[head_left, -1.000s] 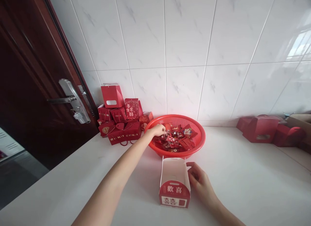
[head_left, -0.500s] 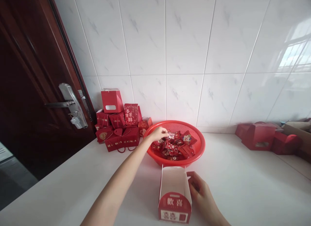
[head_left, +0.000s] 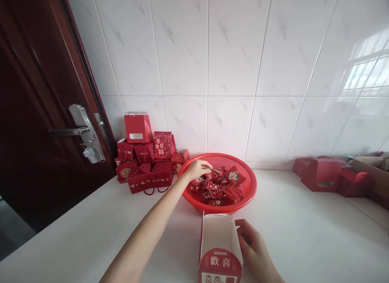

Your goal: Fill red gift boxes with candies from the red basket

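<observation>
Over the left part of a red plastic basket [head_left: 251, 192], my left hand [head_left: 198, 169] pinches a small red wrapped candy [head_left: 216, 172] between thumb and fingertips. Several more red wrapped candies [head_left: 214, 188] lie heaped in the basket below it. In front of the basket stands an open-topped red and white gift box [head_left: 220, 258], its white inside showing. My right hand [head_left: 253, 246] is closed at the right wall of this box, fingers curled against a white flap. The fingertips are partly hidden by the box.
Several red gift boxes [head_left: 150, 177] are piled to the left against the tiled wall [head_left: 231, 60]. More red boxes [head_left: 323, 175] and a brown carton [head_left: 372, 169] stand at the right. A dark wooden door [head_left: 33, 72] with a metal handle [head_left: 69, 131] borders the white table [head_left: 291, 222] on the left.
My left hand has risen slightly from the heap, tilting the pinched candy. My right hand stays at the box. The view has shifted slightly.
</observation>
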{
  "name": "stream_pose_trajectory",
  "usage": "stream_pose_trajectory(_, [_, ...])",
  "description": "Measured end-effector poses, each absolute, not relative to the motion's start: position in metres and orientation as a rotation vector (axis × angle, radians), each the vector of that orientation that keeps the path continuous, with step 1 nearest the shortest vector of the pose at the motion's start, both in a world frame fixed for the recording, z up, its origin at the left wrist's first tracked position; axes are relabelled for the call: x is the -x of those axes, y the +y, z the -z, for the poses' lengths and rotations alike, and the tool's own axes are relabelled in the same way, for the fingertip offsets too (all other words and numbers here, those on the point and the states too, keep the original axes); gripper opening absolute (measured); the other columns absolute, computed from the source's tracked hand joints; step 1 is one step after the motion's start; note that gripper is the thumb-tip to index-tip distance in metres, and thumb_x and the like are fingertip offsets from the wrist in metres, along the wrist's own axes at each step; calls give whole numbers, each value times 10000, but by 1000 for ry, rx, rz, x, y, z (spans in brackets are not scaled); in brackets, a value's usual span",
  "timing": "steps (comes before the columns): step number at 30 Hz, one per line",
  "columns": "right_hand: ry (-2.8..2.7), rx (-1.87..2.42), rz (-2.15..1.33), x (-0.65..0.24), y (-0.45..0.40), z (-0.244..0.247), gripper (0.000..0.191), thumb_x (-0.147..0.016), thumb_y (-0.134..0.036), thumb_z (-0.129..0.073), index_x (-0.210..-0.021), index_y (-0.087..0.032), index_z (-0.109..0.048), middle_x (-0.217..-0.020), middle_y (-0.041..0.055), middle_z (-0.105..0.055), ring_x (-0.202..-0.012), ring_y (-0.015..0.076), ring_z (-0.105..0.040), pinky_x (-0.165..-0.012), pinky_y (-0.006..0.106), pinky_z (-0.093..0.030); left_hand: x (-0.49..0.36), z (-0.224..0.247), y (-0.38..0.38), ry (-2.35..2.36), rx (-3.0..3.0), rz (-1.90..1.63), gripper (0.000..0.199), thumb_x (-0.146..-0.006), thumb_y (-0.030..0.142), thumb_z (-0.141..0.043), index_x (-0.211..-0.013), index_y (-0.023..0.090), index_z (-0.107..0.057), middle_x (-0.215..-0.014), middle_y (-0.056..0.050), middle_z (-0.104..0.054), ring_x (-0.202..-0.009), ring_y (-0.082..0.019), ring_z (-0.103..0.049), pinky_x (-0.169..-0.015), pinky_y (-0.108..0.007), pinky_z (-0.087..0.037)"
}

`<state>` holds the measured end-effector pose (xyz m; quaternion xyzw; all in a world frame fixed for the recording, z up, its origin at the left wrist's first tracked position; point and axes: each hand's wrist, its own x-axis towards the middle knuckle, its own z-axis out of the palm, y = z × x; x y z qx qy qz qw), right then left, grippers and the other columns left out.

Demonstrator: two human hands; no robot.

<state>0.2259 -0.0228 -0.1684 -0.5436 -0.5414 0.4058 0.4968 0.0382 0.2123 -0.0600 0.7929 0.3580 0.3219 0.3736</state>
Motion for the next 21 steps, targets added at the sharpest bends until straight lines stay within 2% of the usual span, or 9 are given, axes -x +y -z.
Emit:
stream_pose_trajectory(5, [-1291,1288,-973,-226,-20,171,372,-814,-567,-627,-925,-218,-687,-707,36,-675,-667,230,-635,-641,327,-516,-39,62,211,928,-2035,-915,93,-690,161,-703,-763,191,-751,-940,-20,-796,-925,-199,-737,-909,-333,-569])
stream_pose_trajectory(10, [-1267,1276,-944,-229,-16,178,420,-807,-627,-625,-893,-222,-692,-681,40,-663,-646,238,-637,-614,337,-529,-40,58,207,904,-2048,-976,52,-719,230,-736,-745,194,-762,-923,-27,-794,-891,-199,-732,-891,-327,-571])
stream_pose_trajectory(13, [-1232,1242,-864,-233,-20,175,464,-821,-663,-602,-901,-216,-693,-686,43,-651,-560,203,-592,-549,322,-509,-40,56,207,892,-2051,-991,81,-739,265,-746,-730,186,-758,-942,-49,-790,-907,-206,-728,-887,-324,-567])
stream_pose_trajectory(18, [-1199,1208,-582,-238,-18,130,415,-873,-627,-580,-904,-229,-694,-706,56,-650,-530,176,-544,-532,323,-510,-40,57,210,902,-2055,-987,56,-679,164,-776,-730,174,-753,-953,-59,-785,-938,-210,-720,-930,-339,-553])
stream_pose_trajectory(21, [-1274,1164,-521,-239,7,91,376,-850,-591,-605,-872,-223,-682,-763,87,-689,-643,218,-610,-548,326,-519,-40,58,212,894,-2050,-981,104,-666,127,-770,-762,166,-757,-976,-59,-785,-942,-208,-718,-944,-349,-551])
